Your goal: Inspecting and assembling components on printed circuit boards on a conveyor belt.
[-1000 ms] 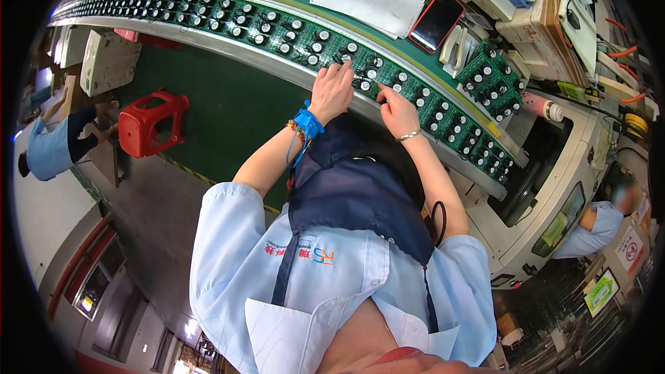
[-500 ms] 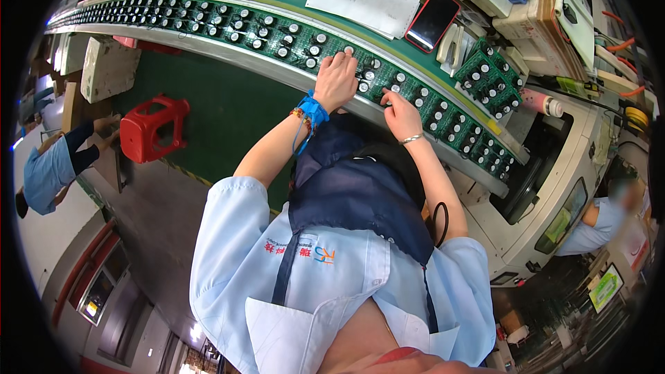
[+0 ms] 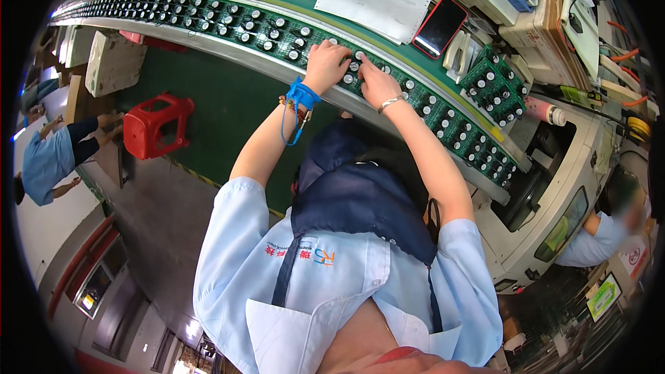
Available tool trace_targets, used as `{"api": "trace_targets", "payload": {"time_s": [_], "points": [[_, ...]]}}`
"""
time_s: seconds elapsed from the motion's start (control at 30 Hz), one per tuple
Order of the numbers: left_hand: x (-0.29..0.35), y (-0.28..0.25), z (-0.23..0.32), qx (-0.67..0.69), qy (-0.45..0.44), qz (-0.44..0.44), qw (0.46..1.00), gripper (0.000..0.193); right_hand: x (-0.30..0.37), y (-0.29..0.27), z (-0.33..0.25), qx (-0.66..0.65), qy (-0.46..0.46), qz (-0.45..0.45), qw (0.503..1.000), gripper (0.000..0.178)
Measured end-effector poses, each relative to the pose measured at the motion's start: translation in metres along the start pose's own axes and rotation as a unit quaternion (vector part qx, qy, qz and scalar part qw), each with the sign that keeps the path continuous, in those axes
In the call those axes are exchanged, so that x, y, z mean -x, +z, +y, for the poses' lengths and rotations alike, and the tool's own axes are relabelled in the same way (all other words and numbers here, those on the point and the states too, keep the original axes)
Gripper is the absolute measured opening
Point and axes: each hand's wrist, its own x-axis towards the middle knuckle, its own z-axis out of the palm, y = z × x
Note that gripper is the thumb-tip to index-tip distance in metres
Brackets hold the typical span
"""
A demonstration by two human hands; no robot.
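Long curved row of green circuit boards point(image 3: 277, 31), flat and matte, studded with small round black-and-silver caps, running along a conveyor with a pale metal rail point(image 3: 208, 45). Left hand point(image 3: 325, 66) resting palm down on the boards near the middle of the row, fingers curled over the caps, blue coiled strap at the wrist. Right hand point(image 3: 374, 79) just beside it, touching the same stretch of boards, fingers bent and close together, thin metal bracelet at the wrist. Possibly pinching a cap under the fingertips, too small to tell. Behind the row, a white sheet of paper point(image 3: 374, 0) and a glossy red-edged phone point(image 3: 439, 26). On the floor to the left, a red plastic stool point(image 3: 156, 125).
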Motion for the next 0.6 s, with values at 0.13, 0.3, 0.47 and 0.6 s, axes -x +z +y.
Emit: {"api": "trace_targets", "payload": {"time_s": [0.13, 0.3, 0.47, 0.6], "points": [[-0.009, 0.002, 0.003, -0.041, 0.003, -0.066, 0.997, 0.012, -0.010, 0.005, 0.000, 0.056, 0.004, -0.010, 0.998, 0.010], [-0.018, 0.004, 0.000, -0.060, 0.027, -0.142, 0.988, 0.008, -0.015, 0.004, -0.007, 0.109, 0.029, -0.035, 0.993, 0.012], [-0.021, 0.005, -0.011, -0.052, 0.092, -0.143, 0.984, 0.005, -0.017, 0.004, -0.015, 0.139, 0.033, -0.049, 0.988, 0.019], [-0.022, 0.002, -0.015, -0.057, 0.121, -0.120, 0.984, 0.008, -0.018, 0.002, -0.020, 0.156, 0.037, -0.066, 0.985, 0.024]]}}
